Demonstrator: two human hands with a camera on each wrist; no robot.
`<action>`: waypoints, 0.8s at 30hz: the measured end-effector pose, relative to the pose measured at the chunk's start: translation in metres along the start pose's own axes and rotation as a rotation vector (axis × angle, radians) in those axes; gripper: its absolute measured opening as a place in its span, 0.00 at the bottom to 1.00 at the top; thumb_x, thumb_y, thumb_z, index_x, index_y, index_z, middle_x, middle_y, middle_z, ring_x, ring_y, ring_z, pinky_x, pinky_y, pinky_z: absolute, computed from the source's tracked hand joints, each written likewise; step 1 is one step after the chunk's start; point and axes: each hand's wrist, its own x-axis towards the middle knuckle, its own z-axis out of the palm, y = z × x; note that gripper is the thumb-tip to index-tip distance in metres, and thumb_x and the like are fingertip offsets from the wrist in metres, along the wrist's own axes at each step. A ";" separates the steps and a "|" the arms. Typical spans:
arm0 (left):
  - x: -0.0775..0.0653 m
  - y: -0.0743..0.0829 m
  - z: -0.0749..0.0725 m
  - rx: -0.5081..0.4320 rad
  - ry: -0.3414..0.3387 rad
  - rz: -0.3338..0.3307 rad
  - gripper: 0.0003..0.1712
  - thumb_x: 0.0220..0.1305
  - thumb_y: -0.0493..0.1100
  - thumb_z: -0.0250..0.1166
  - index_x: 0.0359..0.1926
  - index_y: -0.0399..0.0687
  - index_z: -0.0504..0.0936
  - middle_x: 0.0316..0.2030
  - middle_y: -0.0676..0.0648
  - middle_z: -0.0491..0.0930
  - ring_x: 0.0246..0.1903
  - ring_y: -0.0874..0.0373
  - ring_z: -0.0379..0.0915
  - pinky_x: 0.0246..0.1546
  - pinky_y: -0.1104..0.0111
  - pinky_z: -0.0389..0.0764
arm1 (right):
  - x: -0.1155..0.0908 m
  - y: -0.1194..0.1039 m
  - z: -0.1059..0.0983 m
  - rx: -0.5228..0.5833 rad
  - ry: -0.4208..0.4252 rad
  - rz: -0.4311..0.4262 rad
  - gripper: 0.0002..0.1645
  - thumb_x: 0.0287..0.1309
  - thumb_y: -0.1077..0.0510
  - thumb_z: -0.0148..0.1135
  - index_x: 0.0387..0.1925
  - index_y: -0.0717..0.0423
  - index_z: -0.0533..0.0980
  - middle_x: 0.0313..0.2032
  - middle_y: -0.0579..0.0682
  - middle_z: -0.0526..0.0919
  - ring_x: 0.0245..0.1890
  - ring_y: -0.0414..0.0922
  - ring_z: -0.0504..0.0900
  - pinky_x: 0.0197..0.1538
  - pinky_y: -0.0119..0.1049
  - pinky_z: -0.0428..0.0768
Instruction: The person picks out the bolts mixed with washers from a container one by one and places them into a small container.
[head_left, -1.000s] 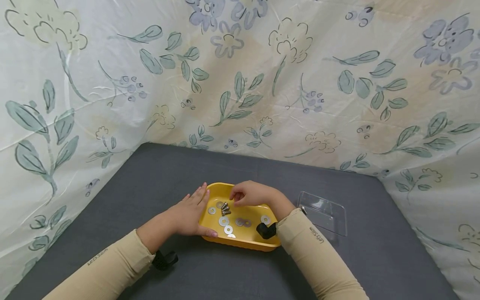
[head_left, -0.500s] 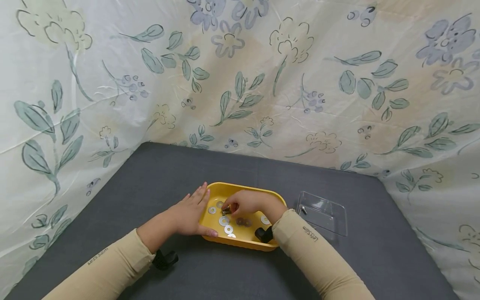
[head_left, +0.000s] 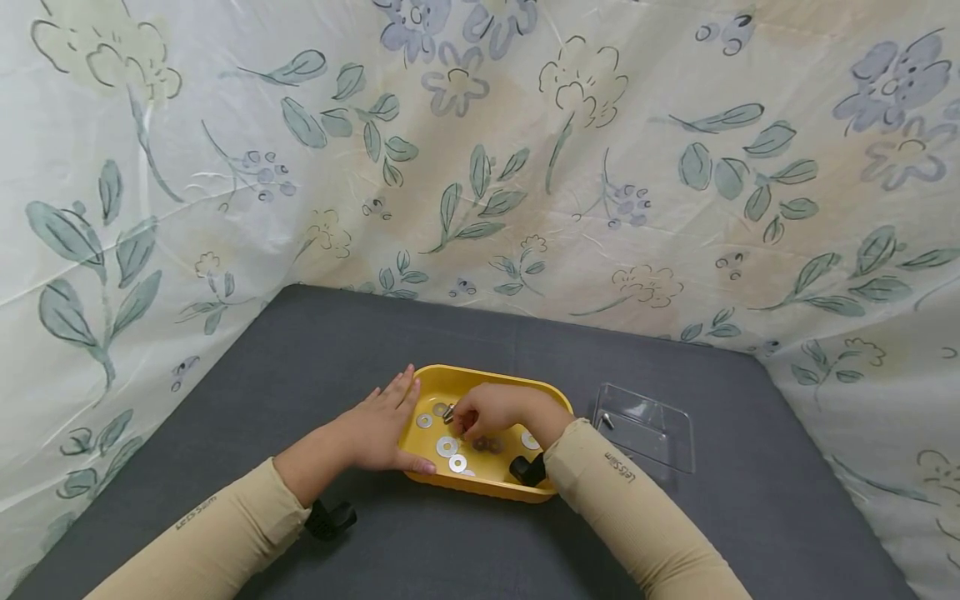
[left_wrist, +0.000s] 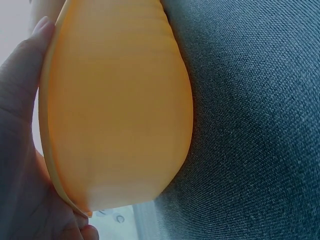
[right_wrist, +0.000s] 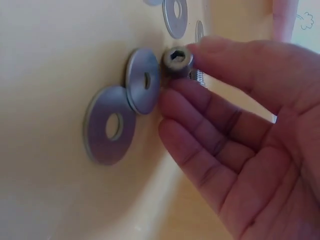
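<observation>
My left hand (head_left: 378, 433) lies spread over the left end of a yellow plastic tray (head_left: 487, 486). Its thumb and fingers rest on the rim, and the left wrist view shows them along the tray's edge (left_wrist: 45, 95). Inside the tray, my right hand (head_left: 498, 406) pinches a hex-socket screw (right_wrist: 178, 60) between thumb and fingertips, close over the tray floor. Two overlapping flat washers (right_wrist: 110, 125) lie beside those fingertips. More screws (head_left: 448, 412) show just left of the right hand, partly hidden by it. Several washers (head_left: 446, 447) are scattered on the tray floor.
To the right of the yellow tray stands a shallow clear plastic box (head_left: 678, 442) with a screw (head_left: 607, 421) in it. Dark grey cloth (head_left: 360, 333) covers the table. A floral curtain (head_left: 525, 208) rises behind and at both sides.
My right hand has come down and left onto the pile of screws, then shifted slightly right, pinching one. Some washers have moved a little. The left hand has stayed put.
</observation>
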 end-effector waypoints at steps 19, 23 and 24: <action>-0.003 -0.002 0.001 0.001 0.012 0.005 0.75 0.34 0.86 0.48 0.70 0.38 0.40 0.70 0.41 0.30 0.69 0.48 0.32 0.65 0.52 0.49 | -0.003 -0.001 0.002 -0.016 0.109 0.069 0.09 0.48 0.66 0.66 0.32 0.55 0.75 0.22 0.43 0.70 0.23 0.38 0.68 0.28 0.27 0.67; -0.004 -0.002 0.000 0.002 0.012 0.005 0.75 0.33 0.86 0.47 0.70 0.38 0.40 0.70 0.41 0.30 0.69 0.48 0.33 0.65 0.52 0.49 | -0.003 -0.001 0.003 -0.005 0.114 0.084 0.10 0.50 0.65 0.65 0.36 0.54 0.76 0.23 0.43 0.71 0.23 0.37 0.68 0.28 0.27 0.68; -0.005 -0.002 0.000 0.001 0.012 0.006 0.75 0.33 0.86 0.47 0.70 0.38 0.40 0.70 0.41 0.30 0.69 0.48 0.33 0.65 0.52 0.49 | -0.003 -0.001 0.004 -0.008 0.113 0.085 0.10 0.50 0.65 0.65 0.36 0.54 0.76 0.23 0.43 0.72 0.23 0.37 0.68 0.28 0.27 0.68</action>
